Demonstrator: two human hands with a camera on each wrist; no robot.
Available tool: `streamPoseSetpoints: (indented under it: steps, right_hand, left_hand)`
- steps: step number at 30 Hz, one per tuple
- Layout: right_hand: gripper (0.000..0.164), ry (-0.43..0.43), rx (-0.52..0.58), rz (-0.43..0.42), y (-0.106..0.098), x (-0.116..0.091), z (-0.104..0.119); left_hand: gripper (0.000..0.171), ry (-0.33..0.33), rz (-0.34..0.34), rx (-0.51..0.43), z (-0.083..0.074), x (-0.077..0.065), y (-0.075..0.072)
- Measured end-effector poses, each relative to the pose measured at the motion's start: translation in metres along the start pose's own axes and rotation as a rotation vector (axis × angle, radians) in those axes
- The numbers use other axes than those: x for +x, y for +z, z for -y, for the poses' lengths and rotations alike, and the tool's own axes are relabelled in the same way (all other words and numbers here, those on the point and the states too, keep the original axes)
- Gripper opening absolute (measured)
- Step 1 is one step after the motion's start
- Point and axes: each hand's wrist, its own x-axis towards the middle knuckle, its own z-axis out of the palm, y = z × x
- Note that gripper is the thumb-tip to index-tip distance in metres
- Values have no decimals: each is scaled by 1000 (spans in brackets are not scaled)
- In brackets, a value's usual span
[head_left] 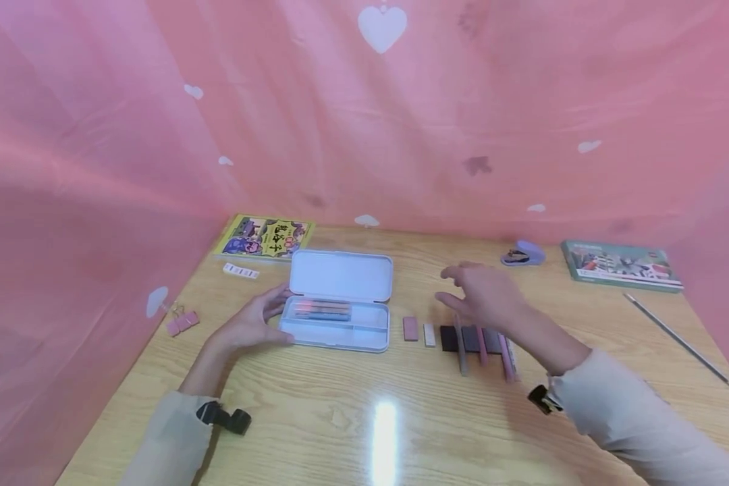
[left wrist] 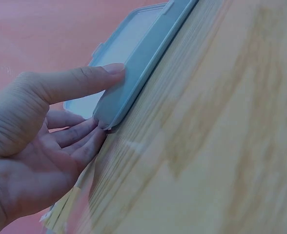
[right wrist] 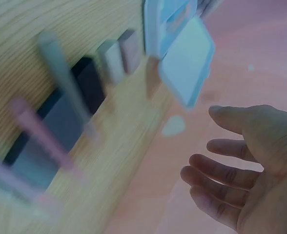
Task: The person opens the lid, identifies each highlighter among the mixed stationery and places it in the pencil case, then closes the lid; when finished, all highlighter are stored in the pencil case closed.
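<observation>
A pale blue pencil case (head_left: 316, 334) stands with its lid (head_left: 341, 277) raised. Several pens (head_left: 322, 310) lie in its upper left compartment. My left hand (head_left: 252, 320) grips the left end of the case. In the left wrist view its thumb (left wrist: 85, 83) presses one side, and the fingers bend against the end. My right hand (head_left: 486, 290) hovers empty above the right side, fingers apart and slightly bent. Near it, a grey pen (right wrist: 63, 73), a pink pen (right wrist: 41, 131) and a pinkish-purple pen (head_left: 507, 361) lie across dark blocks (head_left: 448, 339).
Between case and pens lie a pink eraser (head_left: 410, 329) and a smaller white block (head_left: 429, 335). Behind are a yellow book (head_left: 267, 237), a purple stapler (head_left: 524, 254) and a green flat box (head_left: 622, 266). Pink binder clips (head_left: 183, 323) lie left, a thin rod (head_left: 674, 336) right.
</observation>
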Motion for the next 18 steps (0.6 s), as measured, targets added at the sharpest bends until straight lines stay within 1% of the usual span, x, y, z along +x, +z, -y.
streamPoseSetpoints:
  steps: [4,6,10,11,13,16,18]
  right_hand:
    - [39,19,-11,-22,3,-10,-14]
    - [38,43,-8,-9,7,-13,-17]
    - [32,115,18,38,22,-18,-21]
    - [28,132,30,47,27,-19,-22]
    - [23,153,53,46,38,-20,-23]
    - [30,159,65,21,53,-21,-24]
    - [36,163,78,16,59,-22,-24]
  left_hand:
    - [114,2,7,7,0,0,0]
    - [114,2,5,12,0,0,0]
    - [112,4,-4,23,0,1,-1]
    - [112,2,-7,26,0,1,0]
    - [112,2,-8,28,-1,0,-1]
    - [113,3,-10,32,-1,0,-1]
    - [113,7,-8,30,-1,0,-1]
